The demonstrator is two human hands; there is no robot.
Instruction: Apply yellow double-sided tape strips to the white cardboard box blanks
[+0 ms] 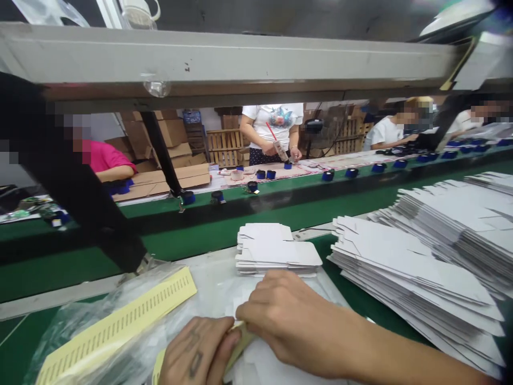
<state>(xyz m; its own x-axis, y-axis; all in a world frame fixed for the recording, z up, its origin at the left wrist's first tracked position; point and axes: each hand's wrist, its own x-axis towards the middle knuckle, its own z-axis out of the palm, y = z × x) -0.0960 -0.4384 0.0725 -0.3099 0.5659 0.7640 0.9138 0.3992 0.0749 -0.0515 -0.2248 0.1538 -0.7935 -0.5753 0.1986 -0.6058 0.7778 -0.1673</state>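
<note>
My left hand [200,350], with dark markings on its back, is closed around a yellow label strip [157,368] low in the view. My right hand [276,313] meets it from the right, fingertips pinched at the strip's upper end; what lies under those fingers is hidden. Beneath both hands are white flat pieces and clear plastic. Just beyond my right hand lies a short stack of folded white cartons [276,251]. To the left, a longer yellow label sheet [120,321] with rows of small dark print rests on a clear plastic bag [76,315].
Tall stacks of flat white cartons [404,272] fill the right side. A green conveyor belt [288,206] carrying small blue-and-black parts [252,186] runs across behind. A grey beam [240,59] spans overhead, with a dark post [80,182] at left. Several co-workers sit or stand opposite.
</note>
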